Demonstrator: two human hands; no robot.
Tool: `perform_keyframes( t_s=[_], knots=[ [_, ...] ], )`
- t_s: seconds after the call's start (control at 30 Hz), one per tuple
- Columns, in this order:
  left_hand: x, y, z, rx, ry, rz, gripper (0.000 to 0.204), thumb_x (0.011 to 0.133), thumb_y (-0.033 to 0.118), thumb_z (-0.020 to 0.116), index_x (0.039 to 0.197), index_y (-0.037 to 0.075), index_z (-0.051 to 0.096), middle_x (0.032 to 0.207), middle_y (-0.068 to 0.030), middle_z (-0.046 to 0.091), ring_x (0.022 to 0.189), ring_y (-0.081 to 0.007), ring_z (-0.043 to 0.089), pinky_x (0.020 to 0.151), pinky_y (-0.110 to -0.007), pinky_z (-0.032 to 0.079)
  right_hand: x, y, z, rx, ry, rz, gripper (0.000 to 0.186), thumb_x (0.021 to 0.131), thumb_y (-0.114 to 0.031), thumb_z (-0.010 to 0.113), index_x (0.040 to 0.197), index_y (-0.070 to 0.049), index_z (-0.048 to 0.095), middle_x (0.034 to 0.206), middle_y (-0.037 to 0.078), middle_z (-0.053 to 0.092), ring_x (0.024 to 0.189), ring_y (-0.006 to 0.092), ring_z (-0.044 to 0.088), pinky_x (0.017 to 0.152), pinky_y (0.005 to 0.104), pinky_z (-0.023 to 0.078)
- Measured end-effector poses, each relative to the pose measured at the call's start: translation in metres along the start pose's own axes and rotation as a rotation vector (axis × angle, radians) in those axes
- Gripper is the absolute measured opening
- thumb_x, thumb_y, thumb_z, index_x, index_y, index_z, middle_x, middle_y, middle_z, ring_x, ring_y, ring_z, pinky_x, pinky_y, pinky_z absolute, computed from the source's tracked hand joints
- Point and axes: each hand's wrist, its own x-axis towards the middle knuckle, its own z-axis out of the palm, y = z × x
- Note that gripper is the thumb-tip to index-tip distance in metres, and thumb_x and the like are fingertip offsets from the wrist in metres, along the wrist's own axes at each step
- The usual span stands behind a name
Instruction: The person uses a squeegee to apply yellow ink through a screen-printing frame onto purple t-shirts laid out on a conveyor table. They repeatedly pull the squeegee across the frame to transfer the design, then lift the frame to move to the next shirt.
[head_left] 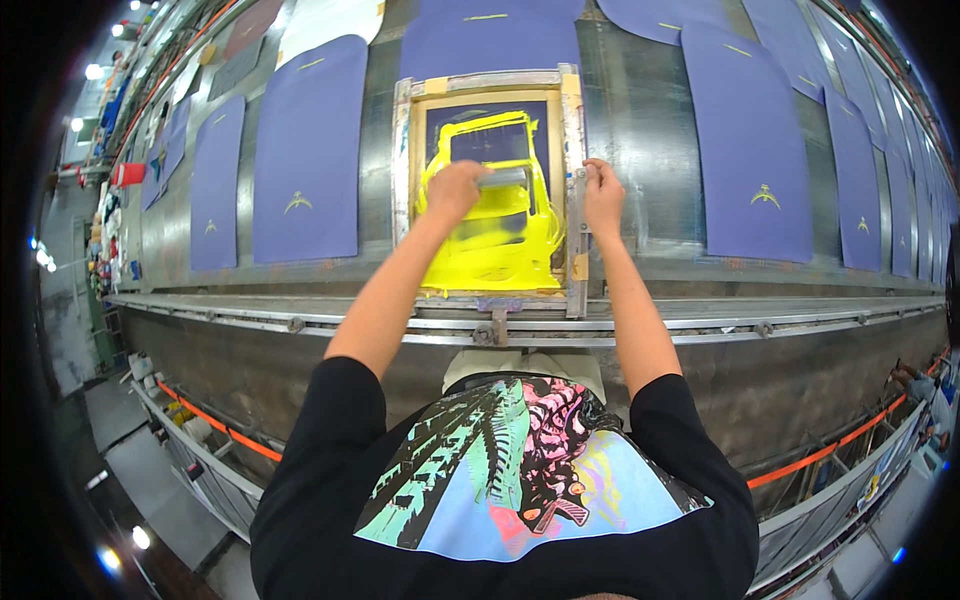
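Your L hand [456, 190], slightly blurred, has its fingers curled tight round a grey squeegee [508, 178], which sticks out to the R of them, over the mesh of a printing frame [402, 150]. Bright yellow ink [490, 265] lies thick on your side of those fingers, w/ streaks beyond and to the R, round a dark patch of mesh. Your R hand [604, 200] is at the frame's R rail, fingers bent, fingertips close together at its edge; can't tell if they pinch it. Well L of your L fingers, a purple panel [310, 160] w/ a small yellow motif lies on the metal table [640, 130]; a similar purple sheet [745, 140] lies R of your R fingers.
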Motion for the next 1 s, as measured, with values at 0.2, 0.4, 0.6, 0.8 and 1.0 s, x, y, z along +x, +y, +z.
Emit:
perform_keyframes(
  t_s=[0.2,0.4,0.6,0.8,1.0],
  knots=[
    [-0.083,0.043,-0.032,-0.178,0.148,0.310,0.037,0.078,-0.005,0.066,0.106,0.014,0.078,0.110,-0.0074,0.076,0.101,-0.0282,0.072,0.089,-0.040,0.058,0.040,-0.014,-0.025,0.077,-0.044,0.027,0.018,0.101,-0.018,0.060,0.107,-0.008,0.073,0.073,0.008,0.063,0.065,0.0171,0.056,0.065,0.0369,0.045],
    [-0.125,0.040,0.005,-0.182,0.063,0.270,0.045,0.075,-0.003,0.071,0.118,0.010,0.072,0.125,-0.0073,0.072,0.118,-0.0293,0.065,0.102,-0.041,0.052,0.019,-0.013,-0.026,-0.040,0.042,0.055,0.018,0.102,-0.017,0.060,0.107,-0.007,0.073,0.067,0.003,0.057,0.062,0.0128,0.048,0.060,0.0336,0.041],
    [-0.122,0.028,-0.008,-0.182,-0.057,0.199,0.053,0.068,-0.004,0.072,0.119,0.011,0.072,0.126,-0.0069,0.071,0.118,-0.0273,0.066,0.100,-0.039,0.054,-0.006,-0.008,0.004,0.031,0.011,0.109,0.019,0.103,-0.018,0.059,0.109,-0.006,0.072,0.065,0.000,0.051,0.059,0.0095,0.044,0.056,0.0319,0.037],
    [-0.125,-0.025,-0.022,-0.245,0.011,0.170,0.054,0.067,-0.006,0.073,0.118,0.012,0.073,0.123,-0.0059,0.072,0.117,-0.0270,0.067,0.098,-0.038,0.055,-0.019,-0.022,0.050,0.000,0.019,-0.006,0.017,0.103,-0.018,0.059,0.108,-0.007,0.071,0.061,0.007,0.050,0.057,0.0129,0.044,0.055,0.0365,0.037],
    [-0.139,-0.044,0.000,-0.191,0.090,0.105,0.058,0.065,-0.006,0.076,0.120,0.012,0.073,0.127,-0.0061,0.072,0.117,-0.0281,0.067,0.098,-0.039,0.054,-0.025,-0.016,0.071,-0.007,-0.013,0.009,0.016,0.103,-0.017,0.058,0.107,-0.006,0.070,0.061,0.010,0.050,0.054,0.0175,0.046,0.056,0.0387,0.039]
  ],
)
